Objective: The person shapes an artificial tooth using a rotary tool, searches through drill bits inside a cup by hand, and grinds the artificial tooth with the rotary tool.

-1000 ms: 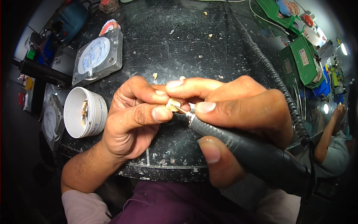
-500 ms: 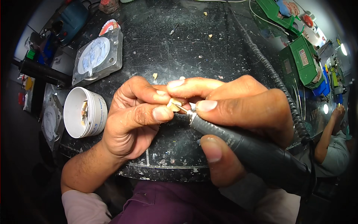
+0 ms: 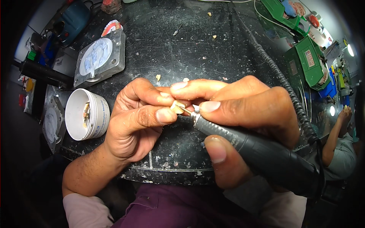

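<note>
Between the thumb and index finger of my left hand (image 3: pixel 131 121) is pinched a small cream-yellow artificial tooth (image 3: pixel 176 108). My right hand (image 3: pixel 254 110) grips a black rotary handpiece (image 3: pixel 258 152), with its thumb below and fingers above. The thin metal bur (image 3: pixel 184 110) at the handpiece's tip touches or nearly touches the tooth; my fingertips hide part of the contact. My right index fingertip meets the left fingers just above the tooth. A small pale chip (image 3: pixel 185 79) shows at that fingertip.
To the left stand a white tub (image 3: pixel 74 121) holding small pieces and a metal flask (image 3: pixel 118 62) with pale blue-white filling. Small tooth-like bits (image 3: pixel 158 77) and a loose bur (image 3: pixel 177 29) lie on the black table. A coiled cable (image 3: pixel 279 72) and green box (image 3: pixel 304 62) are right, beyond them another person's arm (image 3: pixel 334 133).
The handpiece has shifted very slightly in my right hand's grip, its rear end a touch to the right. My left hand and the tooth stay practically where they were.
</note>
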{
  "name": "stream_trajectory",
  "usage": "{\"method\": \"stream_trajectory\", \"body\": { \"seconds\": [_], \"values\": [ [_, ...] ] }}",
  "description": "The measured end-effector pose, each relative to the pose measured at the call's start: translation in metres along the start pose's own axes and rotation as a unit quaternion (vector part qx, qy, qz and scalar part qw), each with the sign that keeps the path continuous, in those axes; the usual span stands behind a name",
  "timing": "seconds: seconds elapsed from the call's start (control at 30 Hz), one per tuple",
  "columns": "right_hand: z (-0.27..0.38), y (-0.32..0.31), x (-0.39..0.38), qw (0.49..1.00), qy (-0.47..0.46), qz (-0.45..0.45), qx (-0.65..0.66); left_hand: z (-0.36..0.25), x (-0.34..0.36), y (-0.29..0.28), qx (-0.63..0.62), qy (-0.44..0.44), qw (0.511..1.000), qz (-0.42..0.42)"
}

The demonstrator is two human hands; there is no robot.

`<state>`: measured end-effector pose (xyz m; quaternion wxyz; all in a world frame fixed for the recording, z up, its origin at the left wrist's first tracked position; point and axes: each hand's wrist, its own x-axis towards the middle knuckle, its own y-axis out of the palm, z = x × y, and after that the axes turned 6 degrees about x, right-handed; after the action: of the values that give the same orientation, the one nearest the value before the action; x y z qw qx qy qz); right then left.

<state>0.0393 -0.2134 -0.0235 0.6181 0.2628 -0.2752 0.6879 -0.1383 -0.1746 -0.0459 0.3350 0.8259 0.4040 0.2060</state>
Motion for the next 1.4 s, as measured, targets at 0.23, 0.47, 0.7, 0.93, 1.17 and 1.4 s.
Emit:
{"method": "stream_trajectory", "body": {
  "seconds": [0.23, 0.47, 0.7, 0.93, 1.17, 1.4],
  "values": [
    [-0.005, -0.001, 0.000, 1.000, -0.021, -0.005, 0.016, 0.000, 0.000, 0.001, -0.005, -0.008, 1.000, 0.000],
    [0.003, 0.005, -0.002, 0.999, -0.004, -0.050, 0.006, 0.000, 0.000, 0.000, -0.011, -0.005, 1.000, 0.009],
    [-0.006, 0.008, -0.002, 0.998, -0.021, -0.048, 0.033, 0.000, -0.001, 0.000, -0.008, -0.010, 1.000, -0.005],
    [0.001, 0.009, -0.002, 0.997, -0.012, -0.070, 0.020, 0.001, 0.000, 0.000, -0.013, -0.013, 1.000, -0.004],
    [-0.006, 0.009, -0.004, 0.996, -0.034, -0.071, 0.031, 0.000, 0.000, -0.001, -0.011, -0.011, 1.000, 0.001],
    [0.001, 0.007, -0.005, 0.998, -0.006, -0.056, 0.016, 0.002, 0.001, 0.001, -0.014, -0.003, 1.000, 0.005]
  ]
}}
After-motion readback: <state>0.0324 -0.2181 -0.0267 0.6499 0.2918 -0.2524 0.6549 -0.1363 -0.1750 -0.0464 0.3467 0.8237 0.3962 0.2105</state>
